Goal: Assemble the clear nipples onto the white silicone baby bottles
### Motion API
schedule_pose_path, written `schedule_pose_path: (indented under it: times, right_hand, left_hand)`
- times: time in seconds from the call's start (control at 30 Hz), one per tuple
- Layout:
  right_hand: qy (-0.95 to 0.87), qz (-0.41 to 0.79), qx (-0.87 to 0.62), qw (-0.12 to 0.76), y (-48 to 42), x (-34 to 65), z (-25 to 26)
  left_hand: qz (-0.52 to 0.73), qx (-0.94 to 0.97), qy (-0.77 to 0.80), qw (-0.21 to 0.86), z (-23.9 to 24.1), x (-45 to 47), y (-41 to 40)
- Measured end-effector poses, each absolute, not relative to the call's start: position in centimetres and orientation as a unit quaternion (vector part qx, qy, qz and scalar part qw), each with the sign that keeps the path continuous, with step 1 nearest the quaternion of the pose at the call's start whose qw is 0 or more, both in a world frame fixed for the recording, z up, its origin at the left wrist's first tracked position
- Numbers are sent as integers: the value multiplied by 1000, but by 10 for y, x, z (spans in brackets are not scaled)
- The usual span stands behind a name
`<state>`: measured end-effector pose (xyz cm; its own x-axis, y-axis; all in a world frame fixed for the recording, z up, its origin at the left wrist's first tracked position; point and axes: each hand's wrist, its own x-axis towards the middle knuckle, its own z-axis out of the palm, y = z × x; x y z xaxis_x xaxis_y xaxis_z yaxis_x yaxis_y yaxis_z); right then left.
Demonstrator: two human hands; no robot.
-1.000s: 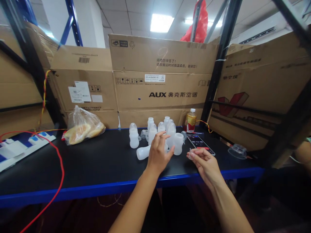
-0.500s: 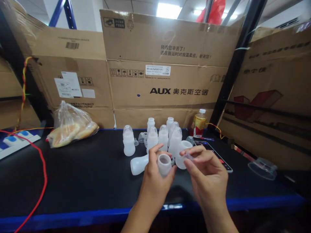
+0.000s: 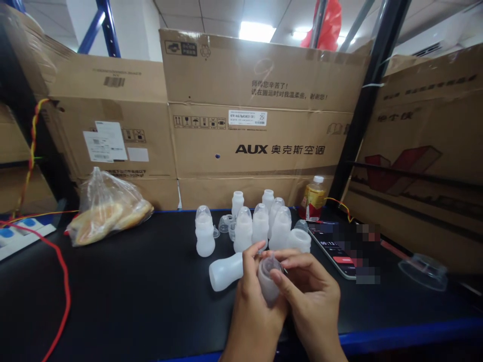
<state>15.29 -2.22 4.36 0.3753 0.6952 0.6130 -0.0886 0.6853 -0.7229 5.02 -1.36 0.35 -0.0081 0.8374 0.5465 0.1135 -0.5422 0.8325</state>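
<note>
Both hands grip one empty translucent bottle (image 3: 267, 281): left hand (image 3: 253, 301) fingers wrapped round body, right hand (image 3: 310, 294) fingers pinching its top.

A translucent white plastic bottle (image 3: 225, 271) lies before standing bottles (image 3: 260, 226) on the black table (image 3: 132, 286), a smartphone (image 3: 334, 245) to their right.

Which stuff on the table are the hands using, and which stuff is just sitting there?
In use:
- small white bottle, held by left hand and right hand
- standing bottles
- bottle lying on its side

Just sitting there:
- bag of bread
- drink bottle
- phone
- red cable
- clear lid
</note>
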Motion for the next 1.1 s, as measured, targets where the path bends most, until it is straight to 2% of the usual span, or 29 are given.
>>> schedule_pose_path:
  times: [0.1, 0.37, 0.67, 1.1]
  right_hand:
    - [-507, 228, -325, 765, -23, 148, 42]
    - [-526, 145, -314, 777, -29, 145, 36]
    - [-570, 92, -289, 764, -28, 155, 45]
    - [-571, 134, -322, 743, -25, 151, 40]
  left_hand:
    - [592, 634, 390, 309, 6, 48, -17]
    - [552, 600, 399, 419, 33, 45, -34]
    - [560, 610, 374, 417, 34, 48, -31]
    - [562, 623, 373, 397, 32, 46, -30]
